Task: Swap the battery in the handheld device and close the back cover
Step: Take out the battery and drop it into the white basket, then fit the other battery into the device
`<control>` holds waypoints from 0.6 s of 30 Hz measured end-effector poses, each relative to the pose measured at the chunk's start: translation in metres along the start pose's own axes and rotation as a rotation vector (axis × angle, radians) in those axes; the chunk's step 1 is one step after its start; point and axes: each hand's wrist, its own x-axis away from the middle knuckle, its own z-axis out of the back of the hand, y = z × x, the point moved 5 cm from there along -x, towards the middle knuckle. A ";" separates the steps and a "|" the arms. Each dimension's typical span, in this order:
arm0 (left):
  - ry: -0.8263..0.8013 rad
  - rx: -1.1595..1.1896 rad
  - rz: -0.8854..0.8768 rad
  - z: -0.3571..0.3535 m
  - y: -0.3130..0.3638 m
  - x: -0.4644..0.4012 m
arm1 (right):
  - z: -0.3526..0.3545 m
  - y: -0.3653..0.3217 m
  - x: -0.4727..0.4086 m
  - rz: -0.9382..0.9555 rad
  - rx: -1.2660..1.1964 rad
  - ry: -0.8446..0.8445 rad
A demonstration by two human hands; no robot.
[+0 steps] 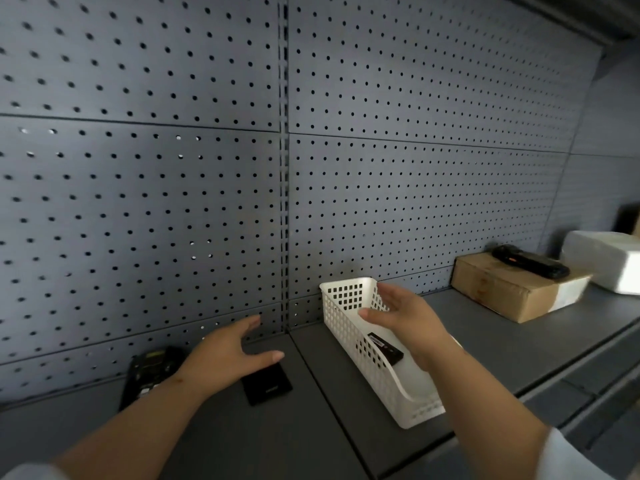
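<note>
Both hands hover empty, fingers spread: left hand [221, 355] above the opened device [149, 372] and its back cover [266, 386]; right hand [408, 327] over the basket [346, 306] (battery [386, 348] inside)

Dim, even light over my grey pegboard [207, 168]; wide-angle lens bows its lines, right edge smeared, soft focus throughout.

Bare shelf [214, 441] lies between the opened device [149, 372] and white basket [349, 323]; pegboard [173, 202] blocks behind.
</note>
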 end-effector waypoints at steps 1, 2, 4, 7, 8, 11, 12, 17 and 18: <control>0.004 -0.001 0.005 0.004 -0.002 0.003 | -0.006 -0.006 0.001 0.025 -0.006 -0.023; 0.009 -0.004 0.012 0.008 -0.003 0.007 | -0.013 -0.012 0.002 0.049 -0.016 -0.047; 0.033 -0.014 0.022 0.017 -0.007 0.015 | -0.028 -0.022 0.006 0.081 -0.045 -0.098; 0.061 -0.015 0.048 0.030 -0.016 0.028 | -0.055 -0.033 0.012 0.113 -0.084 -0.161; 0.068 -0.017 0.064 0.036 -0.020 0.033 | -0.065 -0.036 0.014 0.123 -0.085 -0.180; 0.112 -0.050 0.096 0.052 -0.032 0.049 | -0.094 -0.042 0.021 0.149 -0.076 -0.246; 0.127 -0.055 0.109 0.057 -0.036 0.055 | -0.104 -0.043 0.024 0.153 -0.076 -0.270; 0.172 -0.087 0.181 0.086 -0.058 0.089 | -0.151 -0.048 0.040 0.155 -0.072 -0.377; 0.188 -0.098 0.192 0.091 -0.062 0.097 | -0.161 -0.050 0.042 0.156 -0.070 -0.397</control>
